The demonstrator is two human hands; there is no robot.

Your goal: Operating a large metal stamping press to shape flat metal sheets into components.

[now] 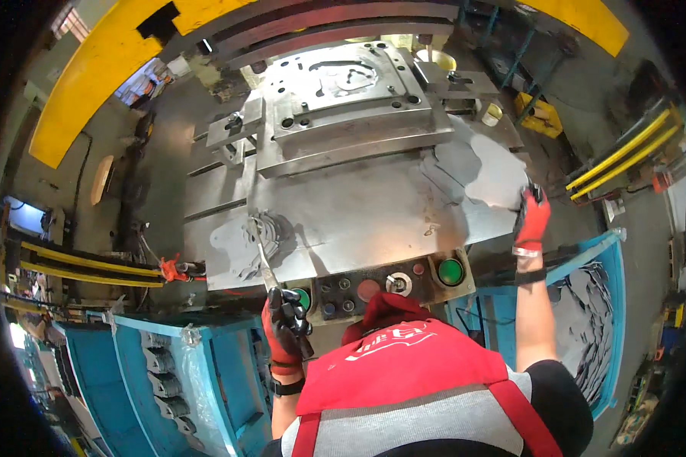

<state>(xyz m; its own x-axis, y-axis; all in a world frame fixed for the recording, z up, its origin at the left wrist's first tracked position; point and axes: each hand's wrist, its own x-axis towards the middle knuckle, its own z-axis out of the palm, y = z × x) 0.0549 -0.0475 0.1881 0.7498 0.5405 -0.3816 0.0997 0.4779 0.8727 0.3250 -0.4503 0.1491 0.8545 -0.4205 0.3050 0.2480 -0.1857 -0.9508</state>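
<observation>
My left hand, in a red and black glove, is closed around a long, narrow metal tool that looks like tongs. The far end of this tool reaches a small pile of grey flat metal parts at the left of the steel press bed. On the right, my right hand, gloved the same way, grips the near right edge of a flat grey metal sheet piece with a curved outline. That piece lies over other sheet pieces on the bed's right side.
Beyond the bed stands a steel die block with a shaped recess. Nearest me is a control panel with green and red buttons. Blue bins holding metal parts flank me, left and right. Yellow guard bars stand at both sides.
</observation>
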